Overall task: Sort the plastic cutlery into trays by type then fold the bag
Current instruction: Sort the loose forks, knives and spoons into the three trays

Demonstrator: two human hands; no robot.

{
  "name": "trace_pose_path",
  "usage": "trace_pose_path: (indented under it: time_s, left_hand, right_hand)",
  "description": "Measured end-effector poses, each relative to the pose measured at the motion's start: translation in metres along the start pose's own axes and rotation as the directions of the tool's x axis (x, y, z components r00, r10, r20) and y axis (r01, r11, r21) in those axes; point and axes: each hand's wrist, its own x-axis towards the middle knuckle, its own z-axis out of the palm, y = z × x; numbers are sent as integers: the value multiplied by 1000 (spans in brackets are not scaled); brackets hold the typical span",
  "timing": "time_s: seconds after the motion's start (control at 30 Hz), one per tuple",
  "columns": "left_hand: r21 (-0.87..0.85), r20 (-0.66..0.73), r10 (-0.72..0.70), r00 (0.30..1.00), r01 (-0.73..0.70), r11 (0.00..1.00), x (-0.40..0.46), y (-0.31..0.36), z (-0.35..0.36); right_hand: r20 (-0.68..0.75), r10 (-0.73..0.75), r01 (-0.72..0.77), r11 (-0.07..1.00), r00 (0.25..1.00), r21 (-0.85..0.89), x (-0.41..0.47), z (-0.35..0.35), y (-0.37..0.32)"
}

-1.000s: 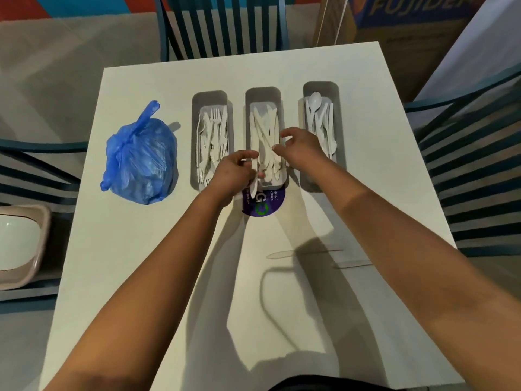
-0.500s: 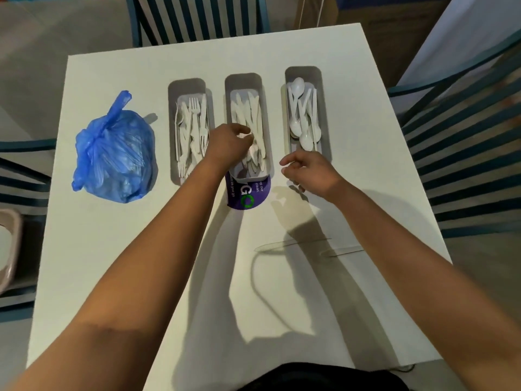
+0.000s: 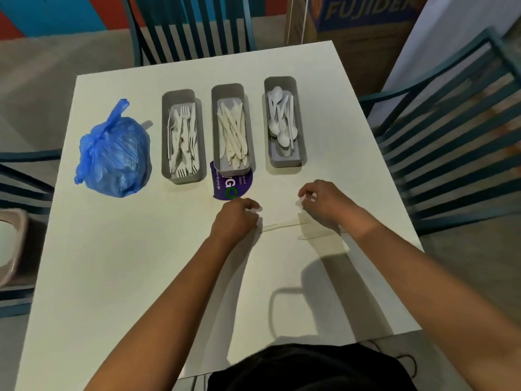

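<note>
Three grey trays stand in a row on the white table (image 3: 112,263): the left tray (image 3: 182,179) holds forks, the middle tray (image 3: 227,91) knives, the right tray (image 3: 285,164) spoons. A knotted blue bag (image 3: 114,156) sits left of them. Two pale plastic knives lie loose on the table, one (image 3: 280,225) between my hands and one (image 3: 317,235) under my right wrist. My left hand (image 3: 234,221) has curled fingers at the first knife's left end; whether it pinches the knife is unclear. My right hand (image 3: 324,206) hovers with loosely curled fingers, holding nothing.
A purple printed label (image 3: 232,187) sticks out from under the middle tray's near end. Teal slatted chairs stand at the far side (image 3: 194,26), the right (image 3: 451,131) and the left of the table. A beige basin (image 3: 11,246) sits off the left edge.
Both hands have drawn back from the trays toward me and now sit over the two loose knives. The left hand has left the knife tray.
</note>
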Motion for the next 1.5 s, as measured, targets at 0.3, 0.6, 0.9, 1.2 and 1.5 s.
trace_pose_path:
  time_s: [0.3,0.6,0.9,1.2,1.5]
  left_hand:
    - [444,-32,137,990,-109,889,-22,-2,41]
    - [462,-75,100,992,-54,885,-32,0,55]
    - [586,-61,90,994,-38,810,-42,7,62]
    - [511,-65,38,997,1,859,-52,10,58]
    - [148,-93,-167,981,180,973,-43,13,33]
  right_hand:
    - [216,-48,138,895,975,-423,-35,-15,57]
    - [74,-133,152,906,988,-395,-52,-13,82]
    - [102,-227,245,795,968,-554,-60,-8,88]
    - [120,-149,191,771,982,-607,-57,-6,83]
    - [42,-84,90,979,996,-183,-55,-3,70]
